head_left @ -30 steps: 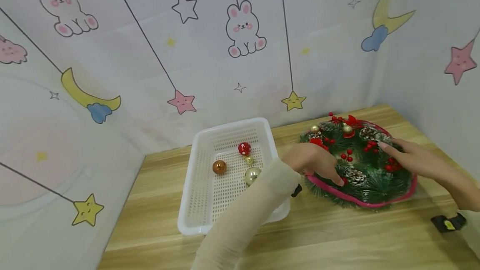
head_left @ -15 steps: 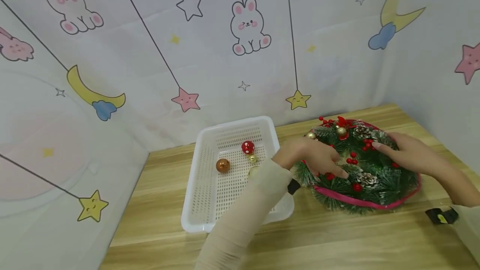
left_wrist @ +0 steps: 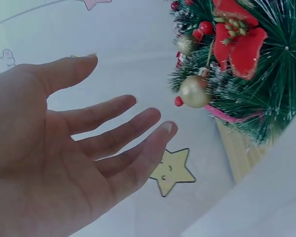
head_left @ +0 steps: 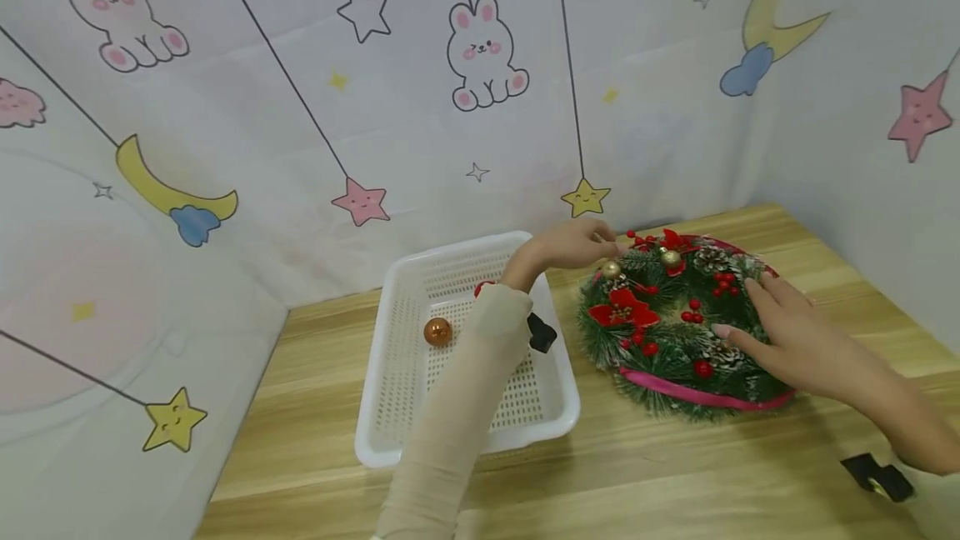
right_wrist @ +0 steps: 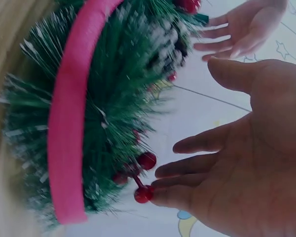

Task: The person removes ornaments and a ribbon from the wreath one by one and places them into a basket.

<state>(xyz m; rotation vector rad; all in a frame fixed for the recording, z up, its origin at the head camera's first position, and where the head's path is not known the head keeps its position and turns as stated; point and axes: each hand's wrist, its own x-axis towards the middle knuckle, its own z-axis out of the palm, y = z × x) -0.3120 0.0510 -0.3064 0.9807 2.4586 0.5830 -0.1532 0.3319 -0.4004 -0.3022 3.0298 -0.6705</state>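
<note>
A green Christmas wreath (head_left: 675,323) lies on the table, dressed with red berries, pine cones and a pink ribbon (right_wrist: 69,113). Red poinsettia flowers (head_left: 622,311) and gold baubles, one of them a pale gold bauble (left_wrist: 195,91), sit along its left side. My left hand (head_left: 573,244) is off the wreath's back left edge, palm showing and fingers loosely spread in the left wrist view, holding nothing. At the wreath's right side is my right hand (head_left: 806,344), fingers extended over the greenery; a fingertip reaches a red berry (right_wrist: 143,194).
Left of the wreath stands a white plastic basket (head_left: 375,407). A copper ball (head_left: 438,332) lies in it, and a red ball (head_left: 482,287) shows partly behind my left sleeve (head_left: 461,415). A cartoon-printed cloth (head_left: 300,148) hangs along the table's back.
My left hand has left the wreath's near left part and moved back and left, uncovering the poinsettia. My right hand has shifted nearer on the wreath's right side.
</note>
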